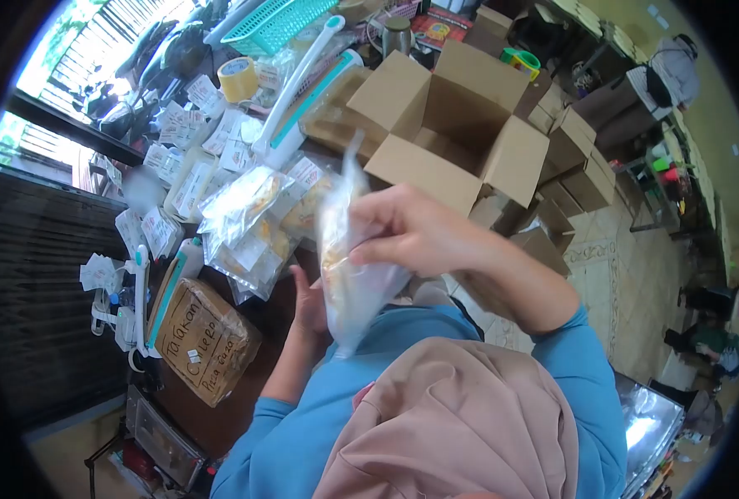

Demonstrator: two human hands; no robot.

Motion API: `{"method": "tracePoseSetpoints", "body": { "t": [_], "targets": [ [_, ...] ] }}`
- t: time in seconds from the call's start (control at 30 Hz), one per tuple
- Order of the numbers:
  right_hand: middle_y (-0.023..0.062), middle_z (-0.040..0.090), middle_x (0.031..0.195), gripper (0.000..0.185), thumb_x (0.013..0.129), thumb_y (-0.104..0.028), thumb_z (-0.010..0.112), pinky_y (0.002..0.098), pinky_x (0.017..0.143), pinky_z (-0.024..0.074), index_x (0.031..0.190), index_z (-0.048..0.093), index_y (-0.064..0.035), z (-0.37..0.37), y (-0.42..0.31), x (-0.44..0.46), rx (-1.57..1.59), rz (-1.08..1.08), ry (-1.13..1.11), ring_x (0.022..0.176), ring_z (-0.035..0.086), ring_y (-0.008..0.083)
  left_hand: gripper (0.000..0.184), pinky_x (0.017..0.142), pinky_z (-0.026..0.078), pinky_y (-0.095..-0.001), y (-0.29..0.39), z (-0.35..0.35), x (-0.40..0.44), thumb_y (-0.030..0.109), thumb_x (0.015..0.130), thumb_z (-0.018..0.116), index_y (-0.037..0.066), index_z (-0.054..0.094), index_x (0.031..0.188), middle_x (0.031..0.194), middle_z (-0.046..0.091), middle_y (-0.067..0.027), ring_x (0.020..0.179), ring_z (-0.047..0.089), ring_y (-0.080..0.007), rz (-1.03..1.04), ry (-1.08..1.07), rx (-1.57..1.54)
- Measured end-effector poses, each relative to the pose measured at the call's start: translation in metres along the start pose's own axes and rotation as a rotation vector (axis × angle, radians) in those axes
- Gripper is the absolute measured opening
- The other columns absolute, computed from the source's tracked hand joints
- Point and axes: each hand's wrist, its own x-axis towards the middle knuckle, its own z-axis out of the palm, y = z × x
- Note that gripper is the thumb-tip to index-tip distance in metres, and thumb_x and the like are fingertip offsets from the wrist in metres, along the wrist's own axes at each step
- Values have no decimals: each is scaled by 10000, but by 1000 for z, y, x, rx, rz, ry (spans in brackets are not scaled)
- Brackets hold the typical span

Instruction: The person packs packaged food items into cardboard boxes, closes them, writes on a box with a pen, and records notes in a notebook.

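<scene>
Bag (pixel 343 279), one: was pinched between thumb and fingers of the right grip (pixel 403 229). Left grip (pixel 311 306): partly hidden just beside the bag; its hold could not be told. Packets (pixel 249 224): lay left of the right grip. Carton (pixel 428 172): stood open beyond it.

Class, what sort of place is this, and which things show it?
Probably a small packing workroom: there is an open cardboard box, a roll of yellow tape and a pile of clear plastic packets.
</scene>
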Motion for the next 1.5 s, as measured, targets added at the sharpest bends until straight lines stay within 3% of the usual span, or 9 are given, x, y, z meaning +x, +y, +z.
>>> {"method": "tracePoseSetpoints", "body": {
  "t": [0.17,0.43,0.6,0.9,1.0,1.1,1.23,1.43,1.5],
  "targets": [
    [29,622,692,98,805,-89,638,237,521,458,824,608,2,-85,-11,-20,89,119,241,586,584,76,919,1037,344,-457,74,81,22,705,804,448,81,222,1441,1404,375,-126,1281,384,-283,482,-498,-298],
    [71,642,702,70,771,-30,594,275,516,481,816,636,5,-229,69,-21,-724,397,378,591,624,158,341,893,466,-401,64,168,163,94,904,547,-7,437,1211,1158,537,-141,1116,534,-234,252,-4,147],
    [160,680,925,216,796,-110,521,395,741,530,881,700,-23,-244,111,21,-1536,600,-123,888,661,299,320,888,474,-399,58,215,205,15,897,472,-29,428,1212,1188,522,-163,1070,559,-259,11,178,153],
    [159,682,859,236,817,-137,493,412,715,540,813,706,-37,-251,203,49,-1511,484,-69,833,667,317,622,919,426,-424,57,252,205,144,842,594,-23,276,1350,1279,441,-214,1190,450,-284,-74,374,570],
    [163,677,924,190,787,-96,541,420,800,515,872,699,-35,-226,126,56,-1426,545,-580,903,651,309,553,885,468,-343,71,224,141,224,904,574,-1,324,1344,1261,499,-164,1111,523,-209,214,-31,328],
    [170,628,1116,347,810,-127,559,344,934,436,1139,620,-38,-221,247,46,-982,297,-1091,1044,585,301,402,829,482,-292,77,175,95,171,953,495,28,399,1315,1150,585,-135,992,590,-163,132,-148,179],
    [125,687,882,266,871,-118,539,351,720,511,1095,612,4,-212,172,78,-1162,332,-984,801,651,261,278,579,459,-191,51,104,59,271,944,519,30,582,1068,837,637,-46,681,593,-75,-13,403,538],
    [27,579,623,150,909,-108,558,184,435,383,811,610,-8,-139,20,36,-131,51,290,509,519,35,324,421,402,-219,51,-25,37,342,902,578,21,603,864,711,620,-42,529,571,-87,311,1110,489],
    [26,584,633,147,916,-128,560,181,442,407,859,609,-1,-76,12,16,-80,4,43,521,538,42,358,431,406,-213,76,-55,37,365,900,575,9,597,869,723,632,-48,543,578,-83,363,1198,422]
  ]
}}
